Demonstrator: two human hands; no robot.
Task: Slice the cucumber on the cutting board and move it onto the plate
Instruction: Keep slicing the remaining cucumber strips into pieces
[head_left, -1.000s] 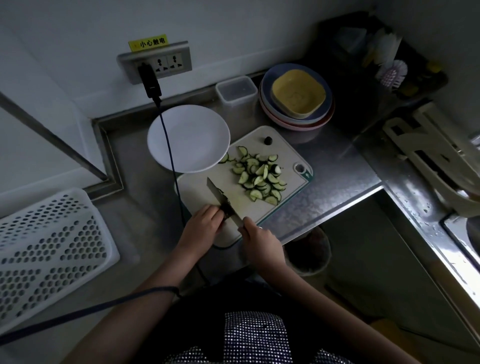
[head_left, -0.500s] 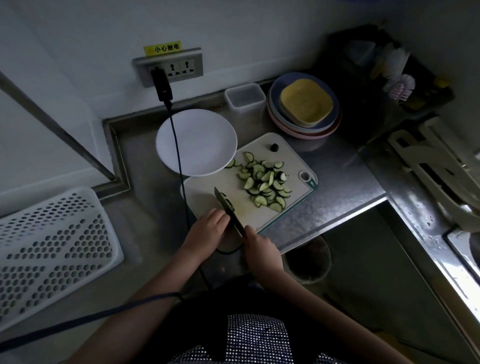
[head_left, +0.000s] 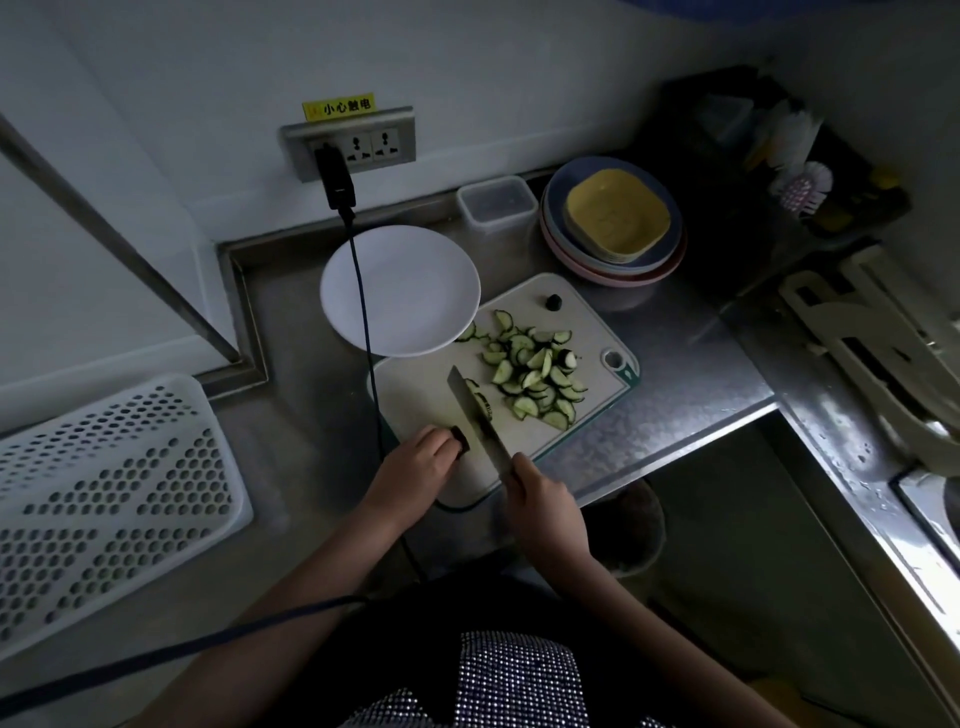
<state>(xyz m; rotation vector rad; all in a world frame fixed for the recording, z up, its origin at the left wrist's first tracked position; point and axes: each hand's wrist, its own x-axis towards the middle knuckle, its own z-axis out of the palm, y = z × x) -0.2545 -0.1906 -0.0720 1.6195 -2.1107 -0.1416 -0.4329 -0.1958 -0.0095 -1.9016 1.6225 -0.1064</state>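
Your knife (head_left: 475, 415) has slid right off the cucumber stub (head_left: 460, 439); left hand (head_left: 415, 465) fingers pinch the stub, right hand (head_left: 540, 499) clamps the handle.

White plate (head_left: 415, 275), green cucumber slices (head_left: 535, 376) — yellow dish (head_left: 615, 215), white perforated basket (head_left: 104, 493).

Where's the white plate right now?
In the head view, the white plate sits on the steel counter left of centre, below the wall socket, its near rim overlapping the cutting board's far left corner.
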